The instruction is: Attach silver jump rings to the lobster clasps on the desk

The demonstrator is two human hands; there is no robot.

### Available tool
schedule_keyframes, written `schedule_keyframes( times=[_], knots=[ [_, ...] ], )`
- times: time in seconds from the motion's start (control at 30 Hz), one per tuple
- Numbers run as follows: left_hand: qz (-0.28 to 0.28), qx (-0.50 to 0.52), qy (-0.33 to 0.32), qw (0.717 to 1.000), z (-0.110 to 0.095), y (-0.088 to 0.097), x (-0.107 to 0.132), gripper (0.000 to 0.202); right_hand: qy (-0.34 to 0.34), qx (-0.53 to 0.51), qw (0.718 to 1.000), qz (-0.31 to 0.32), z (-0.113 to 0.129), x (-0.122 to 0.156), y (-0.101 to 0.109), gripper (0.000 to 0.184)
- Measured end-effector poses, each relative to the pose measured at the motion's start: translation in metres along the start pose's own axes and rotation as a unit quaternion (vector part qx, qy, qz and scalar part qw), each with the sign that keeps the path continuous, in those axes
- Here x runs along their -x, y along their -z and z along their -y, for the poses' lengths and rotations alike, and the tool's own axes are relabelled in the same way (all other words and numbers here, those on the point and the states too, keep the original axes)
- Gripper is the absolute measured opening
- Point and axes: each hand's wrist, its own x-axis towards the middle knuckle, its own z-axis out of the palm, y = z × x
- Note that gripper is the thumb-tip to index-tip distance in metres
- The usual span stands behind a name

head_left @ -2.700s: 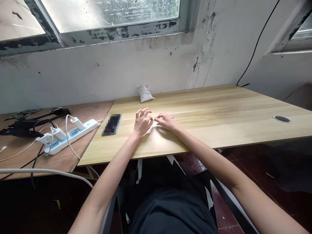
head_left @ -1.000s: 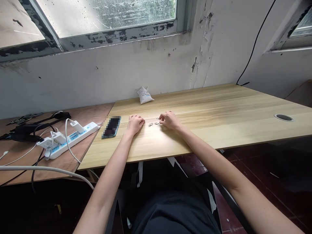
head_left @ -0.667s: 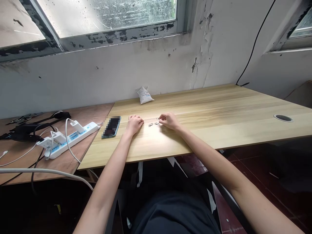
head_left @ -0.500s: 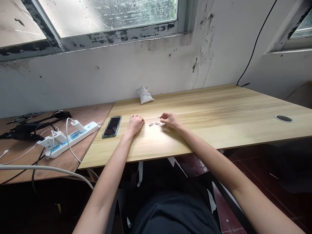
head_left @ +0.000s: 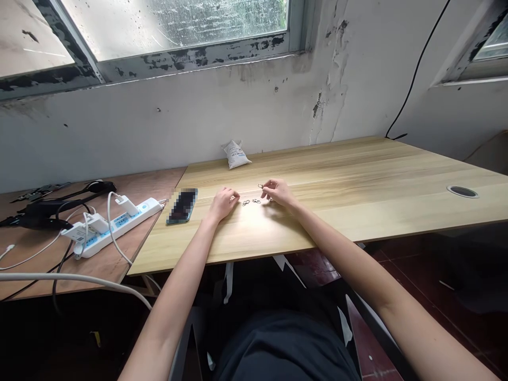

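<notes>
Pinched in the fingertips of my right hand [head_left: 277, 191] is a small metal key ring clasp [head_left: 260, 186], its ring end showing beyond the fingers. Two similar metal clasps, a left one [head_left: 246, 202] and a middle one [head_left: 256, 201], lie between my hands on the wooden tabletop [head_left: 337, 180]. Part of another small metal piece [head_left: 271, 199] shows just under my right hand. My left hand [head_left: 224, 203] rests on the tabletop, left of the clasps, fingers loosely bent and apart, with nothing visible in them.
A phone [head_left: 182, 206] lies left of my left hand. Against the wall stands a small white packet [head_left: 235, 155]. On the lower brown board at left are a white power strip [head_left: 119, 227] with plugged chargers, cables and black straps [head_left: 59, 206]. A round grommet [head_left: 462, 191] sits far right.
My right hand has lifted slightly with the clasp, uncovering a metal piece below it. My left hand has shifted a little to the right, and its fingers have loosened.
</notes>
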Motion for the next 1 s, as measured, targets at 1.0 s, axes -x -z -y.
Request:
schedule_keyframes(
  times=[1.0],
  knots=[
    [-0.039,0.126,0.016,0.991,-0.02,-0.004,0.004,0.01,0.03,-0.077,0.994,0.069,-0.001,0.004,-0.013,0.027]
  ],
)
